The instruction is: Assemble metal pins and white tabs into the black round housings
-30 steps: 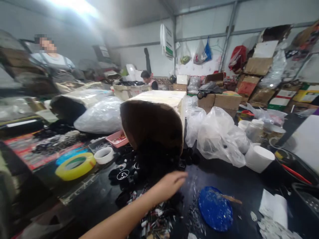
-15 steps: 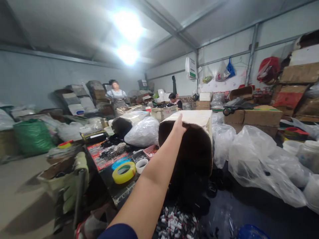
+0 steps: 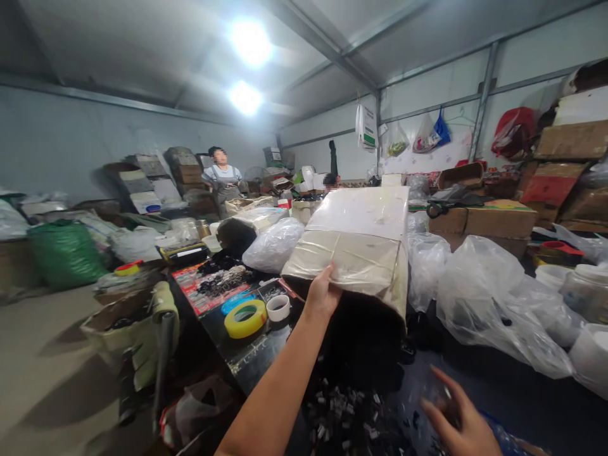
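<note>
My left hand [image 3: 325, 291] grips the front upper edge of a large off-white box [image 3: 356, 218], which lies on its side with its dark opening facing me and tilted down. Black items fill the shadow beneath that edge. Small white and grey pieces [image 3: 342, 405] are scattered on the dark table in front of the opening. At the lower right, my right hand [image 3: 458, 415] has its thumb and fingers apart, over a clear plastic bag, and holds nothing that I can see.
Yellow tape [image 3: 246, 318] and a white roll [image 3: 278, 308] lie left of the box. Clear plastic bags [image 3: 494, 297] sit to the right. A person [image 3: 223, 177] stands at the back left; another is mostly hidden behind the box.
The box has tipped forward, its upper edge coming lower and nearer with my left hand on it. My right hand has come into view at the lower right.
</note>
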